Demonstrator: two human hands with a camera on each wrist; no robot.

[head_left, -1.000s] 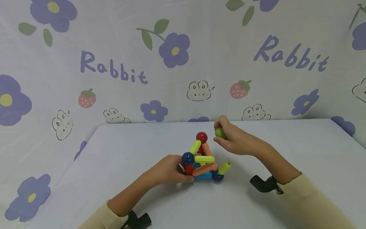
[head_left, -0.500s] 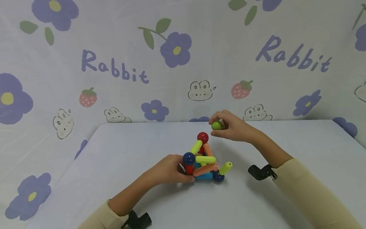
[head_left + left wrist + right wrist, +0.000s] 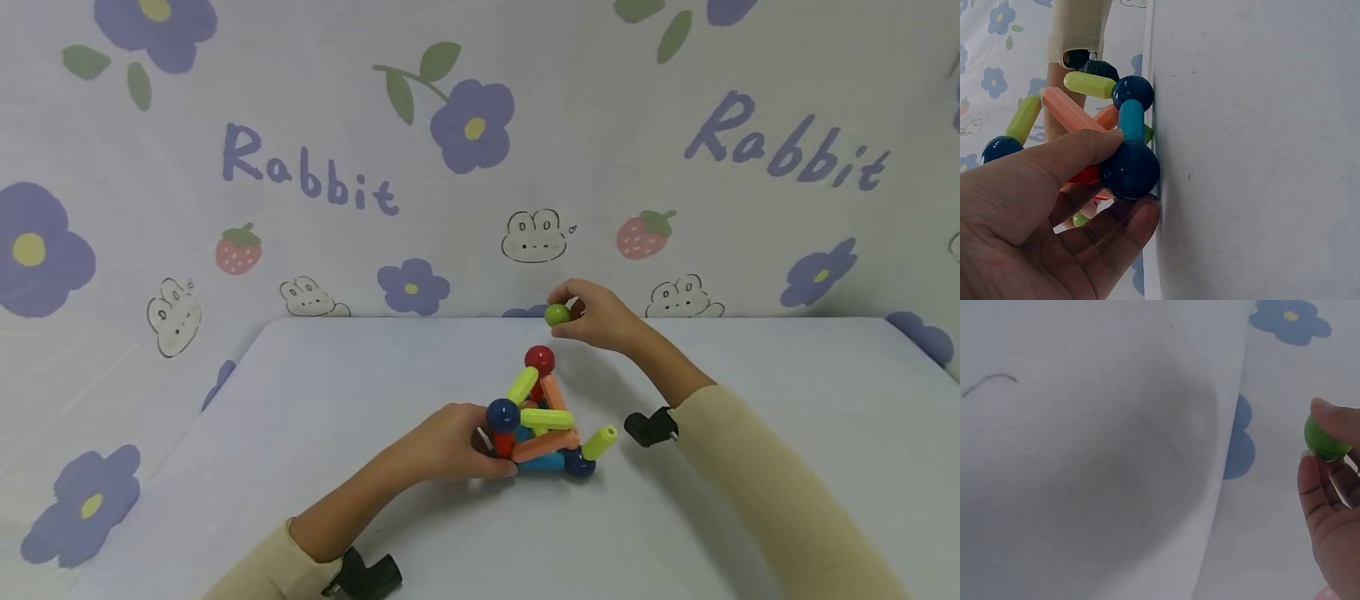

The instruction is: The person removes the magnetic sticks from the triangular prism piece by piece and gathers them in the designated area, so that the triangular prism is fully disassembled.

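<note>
In the head view, a frame built of coloured rods and balls (image 3: 545, 419) stands on the white table. My left hand (image 3: 457, 442) grips its left corner; in the left wrist view thumb and fingers pinch a dark blue ball (image 3: 1130, 171) there. On top sits a red ball (image 3: 539, 361). A yellow-green rod (image 3: 601, 442) slants up from the dark blue ball (image 3: 579, 462) at the right corner, its upper end free. Beyond the frame, my right hand (image 3: 600, 317) pinches a green ball (image 3: 557, 315) above the table's far side, apart from the red ball.
The white table (image 3: 360, 367) runs back to a printed cloth (image 3: 322, 100) with flowers and rabbits. A black wrist camera (image 3: 652, 427) sits on the right sleeve, another black camera (image 3: 367, 575) on the left. A thin dark curved mark (image 3: 990, 380) shows on the table.
My right hand has moved away and slightly left with the green ball, from beside the red ball to beyond it. My left hand keeps its grip; the view has shifted slightly.
</note>
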